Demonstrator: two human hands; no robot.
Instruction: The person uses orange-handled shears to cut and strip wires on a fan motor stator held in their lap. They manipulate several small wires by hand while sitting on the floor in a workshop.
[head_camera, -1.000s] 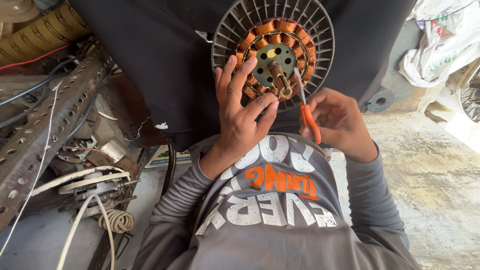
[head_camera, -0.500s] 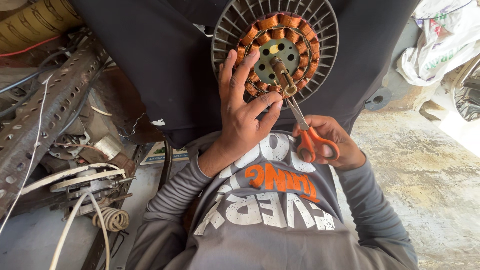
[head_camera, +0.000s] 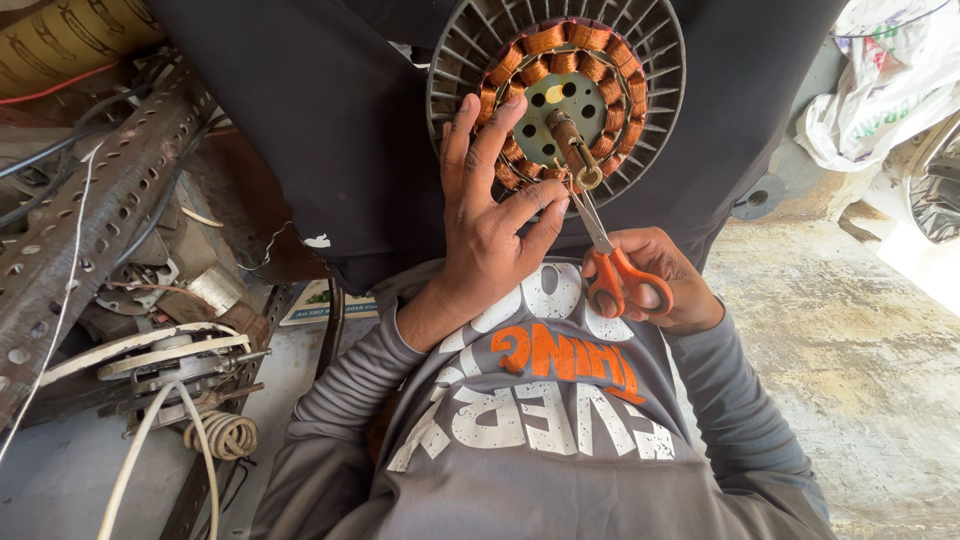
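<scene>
Vs half a sec ago my right hand (head_camera: 655, 280) has shifted the orange-handled scissors (head_camera: 608, 262) a bit: fingers closed through the loops, steel blades now angled up w/ tips at the small brass ring (head_camera: 588, 178) by the shaft, so I judge a snip at the windings is being lined up. My left hand (head_camera: 490, 225) lies spread, fingertips pressed on the copper coils (head_camera: 548, 40) of the round stator (head_camera: 556, 95). It rests far-centre on my lap: glossy wound copper, ribbed grey metal rim, flat perforated hub.
</scene>
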